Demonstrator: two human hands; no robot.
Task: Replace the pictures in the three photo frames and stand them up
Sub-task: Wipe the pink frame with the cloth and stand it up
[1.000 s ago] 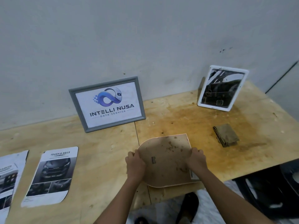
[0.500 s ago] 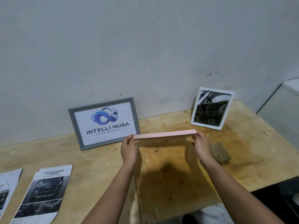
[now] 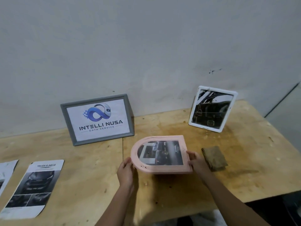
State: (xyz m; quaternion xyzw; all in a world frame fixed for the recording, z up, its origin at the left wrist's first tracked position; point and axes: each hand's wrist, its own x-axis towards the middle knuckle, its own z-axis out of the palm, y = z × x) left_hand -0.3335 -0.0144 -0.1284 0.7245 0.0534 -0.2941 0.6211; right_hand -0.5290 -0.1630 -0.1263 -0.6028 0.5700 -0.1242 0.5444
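Centre of picture: pink frame (image 3: 162, 169) holds a car print (image 3: 162, 154) | I see left hand (image 3: 126, 172) gripping its arched end, right hand (image 3: 196, 161) pinching its flat end

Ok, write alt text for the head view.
Two hands hold a pink arched photo frame, picture side up, over a wooden table: left hand at its rounded end, right hand at its straight end. A grey frame and a white frame stand behind it by the wall.
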